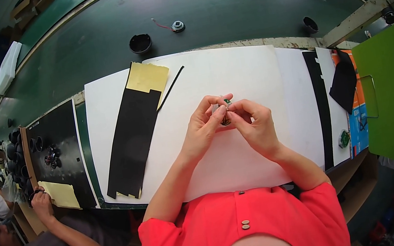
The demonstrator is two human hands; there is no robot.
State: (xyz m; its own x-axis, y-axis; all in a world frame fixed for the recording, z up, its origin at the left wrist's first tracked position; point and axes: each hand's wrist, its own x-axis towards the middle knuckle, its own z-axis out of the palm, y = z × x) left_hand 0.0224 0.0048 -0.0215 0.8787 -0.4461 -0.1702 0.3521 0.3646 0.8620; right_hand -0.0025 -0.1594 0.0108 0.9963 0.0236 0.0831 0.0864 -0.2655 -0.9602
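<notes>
Above the white sheet, my left hand [203, 127] and my right hand [256, 123] meet, thumbs and fingertips pinched on one small part with a green circuit board [227, 101]. Its green edge shows between the upper fingertips, and a dark underside peeks out below the thumbs. Most of this part is hidden by the fingers. To the left of my hands lies a long black adhesive strip sheet [129, 133] with yellow backing paper [146, 77] at its far end. A thin black strip [171, 88] sticks out beside it.
White sheets [246, 74] cover the bench. Beyond them sit a black round cup [140, 43], a small speaker [177, 26] with a red wire, and another black cup [310, 24]. A green circuit board [344, 138] lies at right, near a green panel [393, 92]. A co-worker's hand [42, 205] is at left.
</notes>
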